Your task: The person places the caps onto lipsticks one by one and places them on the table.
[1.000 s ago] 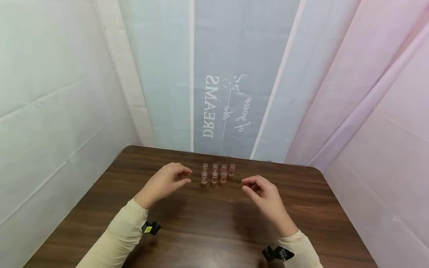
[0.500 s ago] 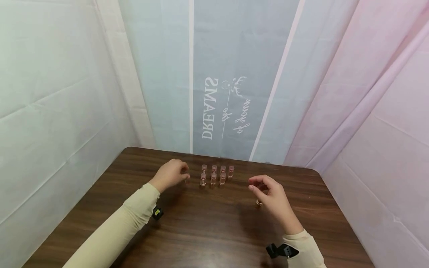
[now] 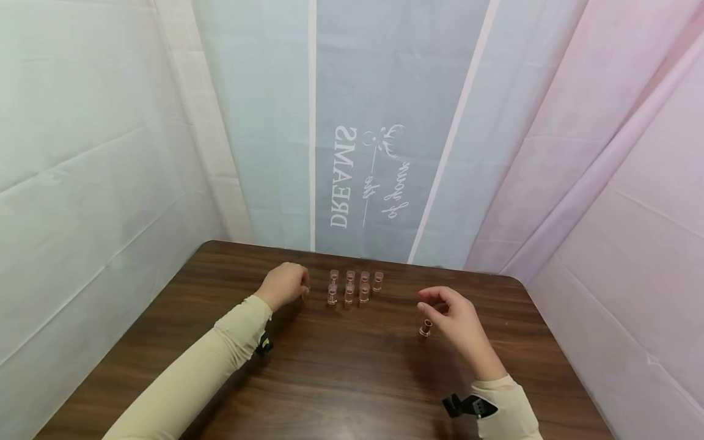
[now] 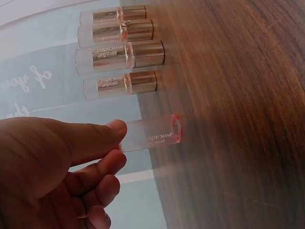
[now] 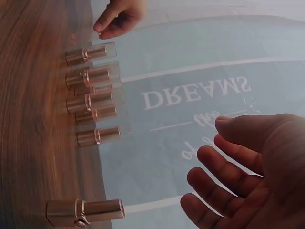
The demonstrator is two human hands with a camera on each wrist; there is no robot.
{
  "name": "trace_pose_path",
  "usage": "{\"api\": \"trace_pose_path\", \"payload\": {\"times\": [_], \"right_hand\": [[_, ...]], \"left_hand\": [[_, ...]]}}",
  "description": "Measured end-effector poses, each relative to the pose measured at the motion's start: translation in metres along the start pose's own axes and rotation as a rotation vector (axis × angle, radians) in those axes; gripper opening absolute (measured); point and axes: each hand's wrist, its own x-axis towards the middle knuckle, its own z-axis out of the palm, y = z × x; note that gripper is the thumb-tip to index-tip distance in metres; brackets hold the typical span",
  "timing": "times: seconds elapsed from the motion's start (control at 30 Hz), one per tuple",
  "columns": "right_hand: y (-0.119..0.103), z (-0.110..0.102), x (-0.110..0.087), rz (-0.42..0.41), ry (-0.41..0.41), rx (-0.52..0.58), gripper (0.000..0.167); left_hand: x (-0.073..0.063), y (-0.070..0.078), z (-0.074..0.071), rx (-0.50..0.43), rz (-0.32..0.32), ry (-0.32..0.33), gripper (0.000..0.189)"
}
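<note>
My left hand (image 3: 283, 286) pinches a clear lipstick cap (image 4: 152, 134) between thumb and fingertips, its pinkish end close to the tabletop, left of a group of lipsticks. Rose-gold lipsticks with clear caps (image 3: 349, 294) stand upright there in two rows, printed with white lettering. My right hand (image 3: 452, 315) hovers right of them, fingers loosely bent, holding nothing. Below its fingertips, a rose-gold lipstick tube (image 3: 426, 329) stands upright without a cap; the right wrist view shows this bare tube (image 5: 86, 212) apart from the fingers.
The dark wood-grain table (image 3: 341, 379) has rounded far corners. A blue-grey cloth with white lettering (image 3: 343, 177) hangs behind it. Pale cloth walls (image 3: 99, 183) close in the left side, and a pinkish curtain (image 3: 528, 153) hangs at the right.
My right hand has drawn to the right, and the lipstick tube it had hidden now shows on the table. My left wrist has turned and its fingers point lower, toward the tabletop.
</note>
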Motion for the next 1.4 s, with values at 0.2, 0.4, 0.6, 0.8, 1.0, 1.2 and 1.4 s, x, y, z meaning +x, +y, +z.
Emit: {"api": "trace_pose_path", "payload": {"times": [0.2,0.4,0.6,0.8,1.0,1.2,1.4], "right_hand": [[0.004,-0.005,0.001,-0.009,0.000,-0.029,0.023],[0.012,-0.012,0.003,0.070,-0.033,-0.075,0.029],[0.024,-0.015,0.001,0.179,-0.118,-0.130,0.031],[0.040,-0.010,0.000,0.268,-0.197,-0.148,0.031],[0.051,-0.006,-0.003,0.336,-0.245,-0.171,0.030],[0.060,0.005,-0.006,0.351,-0.297,-0.212,0.030],[0.065,0.015,-0.005,0.343,-0.292,-0.224,0.031]], "left_hand": [[0.003,0.000,-0.001,0.012,-0.001,-0.012,0.014],[0.004,0.001,0.000,0.004,-0.001,-0.027,0.015],[0.007,0.004,-0.001,0.039,0.025,-0.020,0.014],[0.009,0.003,0.004,0.055,0.024,-0.026,0.013],[0.007,0.002,0.003,0.037,0.022,-0.029,0.012],[0.005,0.001,0.004,0.003,0.020,-0.023,0.015],[0.003,-0.003,0.010,-0.031,0.009,0.003,0.014]]}}
